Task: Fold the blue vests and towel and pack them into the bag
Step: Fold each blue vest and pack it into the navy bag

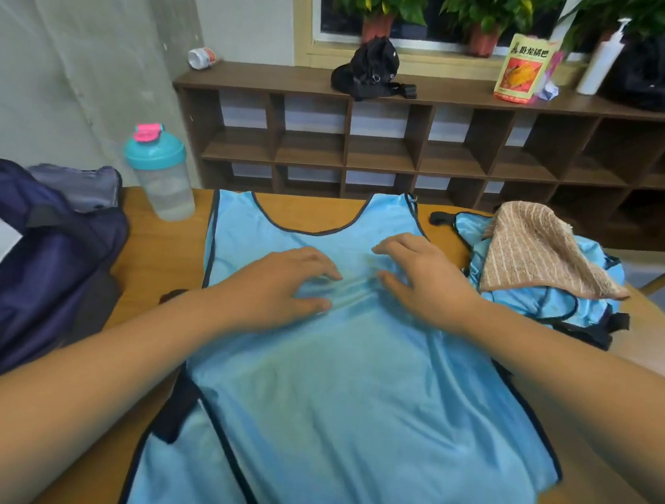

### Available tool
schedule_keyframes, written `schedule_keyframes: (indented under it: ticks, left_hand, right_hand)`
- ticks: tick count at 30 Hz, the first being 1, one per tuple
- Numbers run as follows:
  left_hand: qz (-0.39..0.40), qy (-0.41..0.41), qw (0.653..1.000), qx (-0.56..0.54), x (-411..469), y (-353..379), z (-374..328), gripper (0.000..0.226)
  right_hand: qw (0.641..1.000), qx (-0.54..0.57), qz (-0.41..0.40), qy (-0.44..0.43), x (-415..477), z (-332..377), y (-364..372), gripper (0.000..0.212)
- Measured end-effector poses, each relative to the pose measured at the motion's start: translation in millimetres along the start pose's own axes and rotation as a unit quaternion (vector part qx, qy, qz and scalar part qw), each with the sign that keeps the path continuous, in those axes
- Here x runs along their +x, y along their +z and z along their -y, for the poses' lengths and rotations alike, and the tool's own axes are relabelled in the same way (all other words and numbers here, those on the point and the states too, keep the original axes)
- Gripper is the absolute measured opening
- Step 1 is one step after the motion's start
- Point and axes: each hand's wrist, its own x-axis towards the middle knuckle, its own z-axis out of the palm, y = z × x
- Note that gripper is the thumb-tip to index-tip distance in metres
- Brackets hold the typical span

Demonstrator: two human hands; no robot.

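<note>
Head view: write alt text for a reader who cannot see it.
The left hand and right hand rest side by side on a light blue vest spread flat on a wooden table. A navy bag and a shaker bottle sit at the left; at the right a tan towel lies on a crumpled second vest.

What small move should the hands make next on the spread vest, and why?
The left hand and right hand rest on the middle of the blue vest, which lies unfolded on the table with creases bunched between them. So probably sweep both outward to smooth it first.
</note>
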Motion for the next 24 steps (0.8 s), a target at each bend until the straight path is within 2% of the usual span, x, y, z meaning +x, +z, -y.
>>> schedule_keyframes:
  ticks: [4,9,12,14,17,21,24]
  left_hand:
    - [0.027,0.043,0.998,-0.022,-65,-5,-45,0.036]
    - [0.059,0.082,0.994,-0.030,-135,9,-87,0.024]
    - [0.069,0.095,0.993,-0.031,-157,24,-105,0.025]
    - [0.079,0.101,0.992,-0.020,-165,34,-114,0.030]
    - [0.094,0.108,0.990,0.003,-171,47,-124,0.037]
    - [0.073,0.081,0.994,-0.023,-174,44,-133,0.036]
    - [0.066,0.075,0.995,-0.018,-174,34,-128,0.031]
  right_hand:
    - [0.996,0.029,-0.020,-0.078,-73,20,-26,0.030]
    - [0.995,0.068,-0.001,-0.076,-152,32,-51,0.015]
    - [0.994,0.082,0.017,-0.070,-188,38,-57,0.012]
    - [0.993,0.084,0.039,-0.070,-207,41,-58,0.014]
    - [0.993,0.068,0.052,-0.087,-230,45,-56,0.029]
    - [0.993,0.029,0.061,-0.101,-250,48,-55,0.050]
    - [0.992,0.025,0.062,-0.103,-256,47,-56,0.053]
